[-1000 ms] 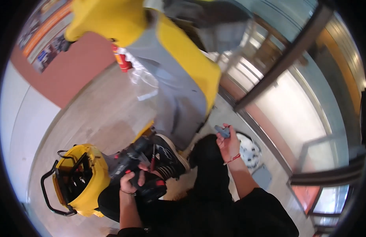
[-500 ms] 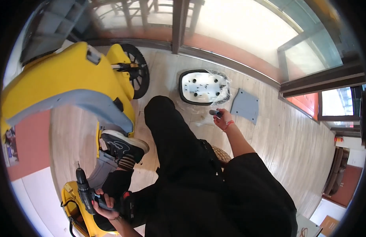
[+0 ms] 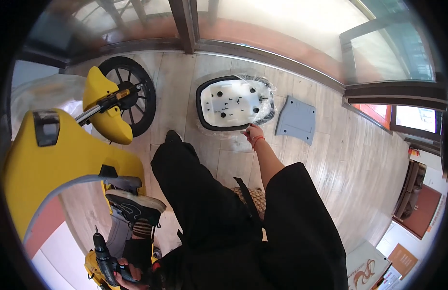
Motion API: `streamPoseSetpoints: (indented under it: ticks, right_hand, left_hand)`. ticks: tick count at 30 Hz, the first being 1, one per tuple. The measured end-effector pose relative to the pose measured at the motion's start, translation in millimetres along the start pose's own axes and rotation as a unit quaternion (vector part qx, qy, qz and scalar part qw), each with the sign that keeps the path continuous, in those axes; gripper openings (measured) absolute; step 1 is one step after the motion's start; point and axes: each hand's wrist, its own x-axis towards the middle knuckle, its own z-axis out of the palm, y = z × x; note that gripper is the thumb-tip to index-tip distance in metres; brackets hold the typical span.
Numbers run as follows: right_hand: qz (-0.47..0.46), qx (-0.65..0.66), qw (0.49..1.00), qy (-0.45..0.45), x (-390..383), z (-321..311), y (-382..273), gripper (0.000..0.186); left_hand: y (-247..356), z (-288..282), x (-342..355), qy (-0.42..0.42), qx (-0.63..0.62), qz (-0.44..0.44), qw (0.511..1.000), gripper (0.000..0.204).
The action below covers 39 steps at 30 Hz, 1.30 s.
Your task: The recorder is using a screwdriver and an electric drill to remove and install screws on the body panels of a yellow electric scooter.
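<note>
At the lower left my left hand (image 3: 129,275) is wrapped round the handle of a black cordless drill (image 3: 105,261), its thin bit upward. My right hand (image 3: 253,131) is closed in a pinch at the near edge of a white, black-rimmed shallow piece (image 3: 237,116). What its fingertips hold, if anything, is too small to make out. That piece lies partly in clear plastic wrap (image 3: 270,87), with several small dark screws (image 3: 231,103) scattered on its white face. Beside it, to the right, rests a flat grey panel (image 3: 295,121) with holes near its corners.
A large yellow scooter body (image 3: 74,154) fills the left side, its black front wheel (image 3: 129,96) near the window frame. My shoe (image 3: 134,205) is by its grey footboard. Woven wicker (image 3: 253,198) shows beneath me. Glass panels (image 3: 272,29) edge the wooden floor.
My right hand has come to the white piece's edge; the small dark grey thing seen in it before is no longer distinguishable. My view has shifted, showing more wheel. The drill stays in my left hand.
</note>
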Motion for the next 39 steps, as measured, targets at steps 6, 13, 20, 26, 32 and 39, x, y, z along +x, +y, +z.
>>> streamPoseSetpoints:
  ticks: [6, 13, 20, 26, 32, 39]
  right_hand:
    - [-0.063, -0.127, 0.989, 0.033, 26, -2, -40, 0.024]
    - [-0.084, -0.106, 0.99, 0.039, 61, 9, -59, 0.023]
    - [-0.097, -0.102, 0.981, 0.136, 80, 17, -41, 0.037]
    - [-0.123, -0.251, 0.959, 0.054, 56, 7, -2, 0.049]
    - [-0.187, -0.486, 0.847, -0.105, -41, 16, 64, 0.034]
    - [-0.08, -0.274, 0.914, -0.287, -129, 9, 49, 0.034]
  left_hand:
    - [-3, 44, 18, -0.046, 0.003, -0.038, 0.998, 0.049]
    - [4, 56, 31, 0.036, 0.014, -0.069, 0.997, 0.054]
    - [5, 44, 41, -0.085, -0.03, -0.075, 0.993, 0.055]
    - [1, 36, 34, -0.102, -0.026, -0.059, 0.993, 0.052]
    - [-17, 23, 28, -0.183, -0.121, -0.008, 0.976, 0.049]
    - [-3, 11, 3, -0.198, -0.059, 0.033, 0.978, 0.057]
